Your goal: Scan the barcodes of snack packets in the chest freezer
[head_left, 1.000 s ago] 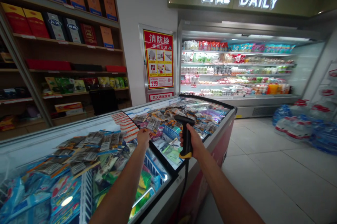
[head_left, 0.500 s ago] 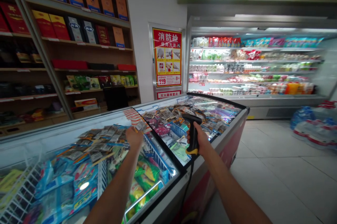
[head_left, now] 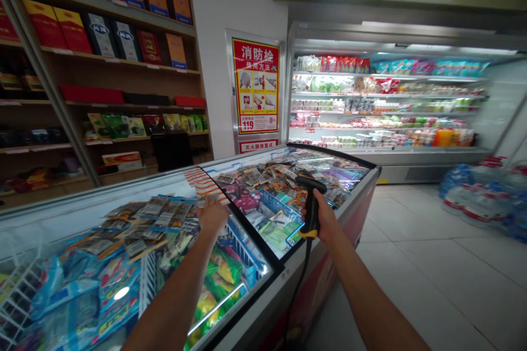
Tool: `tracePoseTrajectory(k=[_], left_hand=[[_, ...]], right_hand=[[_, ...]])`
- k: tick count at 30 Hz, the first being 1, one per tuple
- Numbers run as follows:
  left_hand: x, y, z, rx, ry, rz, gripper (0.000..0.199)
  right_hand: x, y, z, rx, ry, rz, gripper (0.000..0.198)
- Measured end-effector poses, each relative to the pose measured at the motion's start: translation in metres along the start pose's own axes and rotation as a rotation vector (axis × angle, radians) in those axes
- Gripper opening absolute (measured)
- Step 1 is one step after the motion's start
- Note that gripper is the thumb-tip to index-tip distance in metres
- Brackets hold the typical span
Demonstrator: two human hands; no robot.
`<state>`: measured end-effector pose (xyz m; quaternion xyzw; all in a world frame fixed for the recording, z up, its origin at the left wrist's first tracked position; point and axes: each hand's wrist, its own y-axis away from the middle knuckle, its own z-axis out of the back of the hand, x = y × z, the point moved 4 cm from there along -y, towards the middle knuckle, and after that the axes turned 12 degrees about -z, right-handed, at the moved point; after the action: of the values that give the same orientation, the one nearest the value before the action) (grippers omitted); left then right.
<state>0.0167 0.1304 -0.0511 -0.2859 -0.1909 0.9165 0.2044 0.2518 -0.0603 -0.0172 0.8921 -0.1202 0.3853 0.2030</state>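
Observation:
My right hand (head_left: 323,216) is wrapped around the grip of a black and yellow barcode scanner (head_left: 312,208). Its head is over the right part of the freezer, and a dark cable hangs from its base. My left hand (head_left: 213,215) is over the left freezer section with curled fingers, at a small grey packet (head_left: 201,204) partly hidden by them. Left of that hand, a pile of small flat packets (head_left: 152,219) lies on the glass. More such packets (head_left: 272,175) are spread on the right section. A red-striped sheet (head_left: 202,182) lies just beyond my left hand.
The chest freezer (head_left: 284,269) holds bagged goods and baskets, among them a blue basket (head_left: 284,205). Shelves of boxes (head_left: 127,38) stand at left. A lit refrigerated display (head_left: 387,104) is at the back. Bottled water packs (head_left: 473,191) sit on the floor at right.
My left hand has drawn slightly back and turned toward the packet pile, the grey packet shifting left with it. My right hand and the scanner have moved slightly right. The view has shifted a little.

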Motion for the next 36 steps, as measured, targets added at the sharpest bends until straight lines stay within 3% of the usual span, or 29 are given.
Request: tracePoseTrajectory(k=[3,6,10,14,16,19,24,28,31,36], left_hand=[[-0.016,-0.003,0.003,0.034,-0.185,-0.026,0.025],[-0.053,-0.003,-0.007,0.065,-0.238,-0.100,0.031],[-0.118,0.002,-0.046,0.214,-0.101,-0.224,0.036],[-0.175,0.018,-0.089,0.384,-0.017,-0.536,0.039],[-0.190,0.028,-0.104,0.487,-0.023,-0.683,0.039],[-0.190,0.034,-0.108,0.522,-0.072,-0.750,0.037],[-0.164,0.024,-0.079,0.424,-0.247,-0.658,0.034],[-0.143,0.022,-0.057,0.263,-0.283,-0.364,0.042],[-0.139,0.028,-0.057,0.250,-0.244,-0.161,0.062],[-0.151,0.027,-0.071,0.306,-0.135,-0.095,0.066]], right_hand=[[0.008,-0.001,0.013,-0.060,0.003,0.036,0.026],[0.014,-0.001,0.024,-0.089,-0.004,0.064,0.024],[0.018,-0.001,0.034,-0.120,0.000,0.058,0.024],[0.022,0.001,0.045,-0.166,0.029,0.063,0.024],[0.023,0.001,0.050,-0.173,0.030,0.068,0.025],[0.024,0.001,0.053,-0.169,0.020,0.079,0.024],[0.021,0.002,0.047,-0.187,0.025,0.056,0.023],[0.014,0.001,0.036,-0.129,0.022,0.027,0.024],[0.009,0.001,0.030,-0.117,0.025,0.016,0.024],[0.006,0.003,0.025,-0.143,0.050,0.013,0.025]])
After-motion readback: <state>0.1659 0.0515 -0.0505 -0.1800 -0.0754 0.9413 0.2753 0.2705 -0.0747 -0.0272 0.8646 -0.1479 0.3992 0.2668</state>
